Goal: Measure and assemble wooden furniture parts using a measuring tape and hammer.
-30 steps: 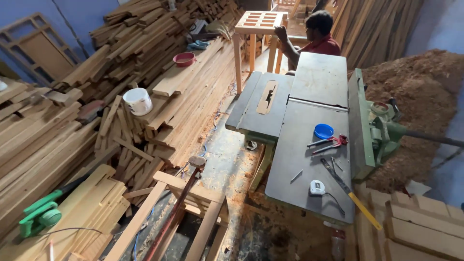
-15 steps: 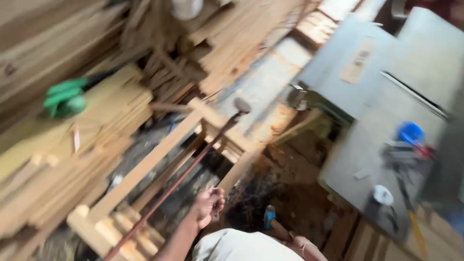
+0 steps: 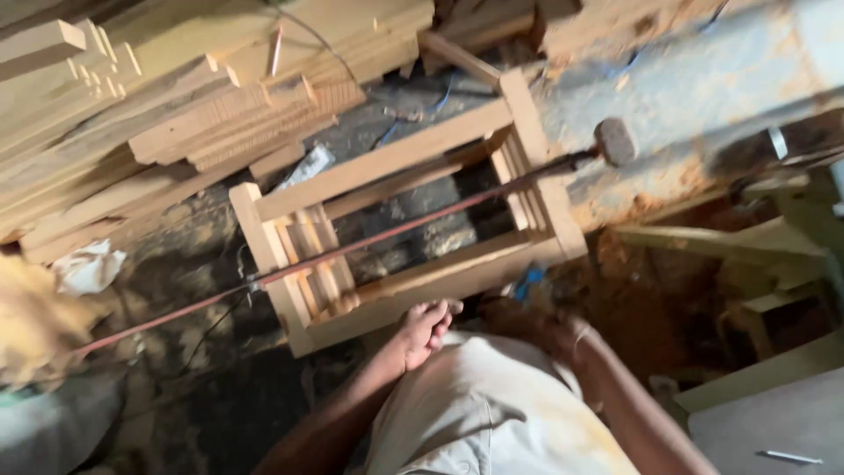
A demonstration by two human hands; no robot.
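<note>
Pale wood made up the slatted frame [image 3: 400, 233] lying on the floor, a long clamp bar [image 3: 352, 251] across it. The left hand [image 3: 424, 331] touched its near rail, fingers loosely curled; the right hand's [image 3: 536, 318] grip was unclear.

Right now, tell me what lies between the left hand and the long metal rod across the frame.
In the head view, the wooden frame's near rail lies between the left hand and the rod.

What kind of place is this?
Most likely a woodworking shop. Sawn planks lie stacked, a bare wooden frame sits on the sawdust-strewn floor, and the left hand rests by its lower rail.
</note>
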